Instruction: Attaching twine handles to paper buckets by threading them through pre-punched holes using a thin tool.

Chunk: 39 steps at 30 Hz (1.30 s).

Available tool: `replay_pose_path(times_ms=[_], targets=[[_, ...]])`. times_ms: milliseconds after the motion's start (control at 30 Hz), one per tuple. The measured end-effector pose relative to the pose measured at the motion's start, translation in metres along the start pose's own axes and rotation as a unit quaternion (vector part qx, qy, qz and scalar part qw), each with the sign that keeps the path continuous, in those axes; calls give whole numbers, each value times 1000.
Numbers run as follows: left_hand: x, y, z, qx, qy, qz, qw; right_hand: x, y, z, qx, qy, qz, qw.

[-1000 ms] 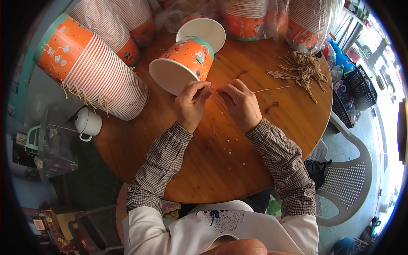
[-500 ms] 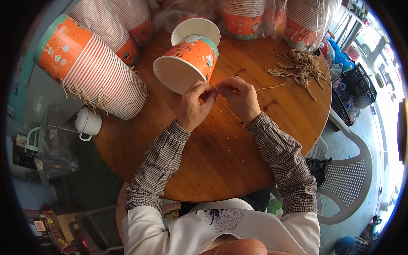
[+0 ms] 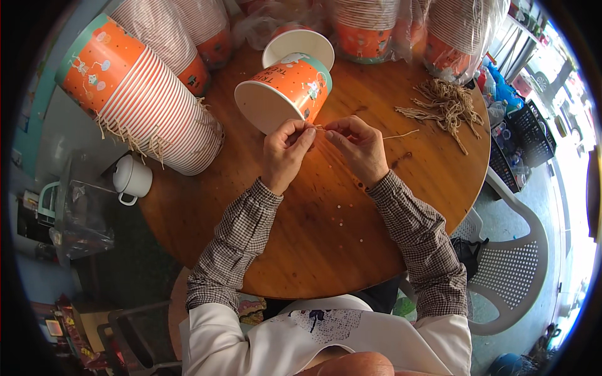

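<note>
My left hand (image 3: 287,153) and my right hand (image 3: 360,148) meet over the round table, thumbs and fingertips pinched on a thin tan string (image 3: 401,135). A short stretch of it shows between the two pinches, and its loose end trails out to the right beyond my right hand. Right behind my fingers an orange paper bucket (image 3: 301,88) with a green band lies tipped, its white mouth turned toward me. Whether the string is fixed to the bucket's rim cannot be made out.
A tall stack of orange buckets (image 3: 147,94) with string ends leans at left, beside a white lidded mug (image 3: 132,177). Another bucket (image 3: 300,47) lies behind. Bagged stacks (image 3: 367,31) line the far edge. Tan strings (image 3: 448,109) are heaped right, near a grey plastic chair (image 3: 511,269).
My fingertips have drawn slightly apart, showing string between them. Bucket and stacks appear shifted a little to the right in the picture.
</note>
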<state>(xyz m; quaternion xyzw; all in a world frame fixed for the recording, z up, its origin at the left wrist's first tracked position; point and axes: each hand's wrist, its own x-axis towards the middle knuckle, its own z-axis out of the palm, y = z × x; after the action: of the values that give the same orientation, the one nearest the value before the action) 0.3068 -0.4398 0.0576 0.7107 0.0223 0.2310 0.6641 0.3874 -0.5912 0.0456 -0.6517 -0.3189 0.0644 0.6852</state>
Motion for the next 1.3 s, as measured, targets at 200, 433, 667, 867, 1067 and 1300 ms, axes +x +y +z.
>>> replay_pose_path(times_ms=[200, 433, 667, 867, 1067, 1300], targets=[[1, -3, 0, -10, 0, -2, 1000, 1, 5, 0, 64, 0, 52, 997], [7, -6, -4, 247, 32, 214, 944, -2, -10, -2, 101, 36, 37, 994], [8, 2, -7, 289, 50, 269, 917, -2, -19, -1, -140, 102, -165, 971], [5, 8, -10, 101, 7, 23, 995, 1, -20, -5, -309, 68, -286, 905], [4, 11, -4, -111, -17, -49, 992, -2, -25, -2, -396, 17, -342, 852], [-1, 12, -2, -48, -58, -49, 996, -3, -25, -1, -350, 29, -317, 881]])
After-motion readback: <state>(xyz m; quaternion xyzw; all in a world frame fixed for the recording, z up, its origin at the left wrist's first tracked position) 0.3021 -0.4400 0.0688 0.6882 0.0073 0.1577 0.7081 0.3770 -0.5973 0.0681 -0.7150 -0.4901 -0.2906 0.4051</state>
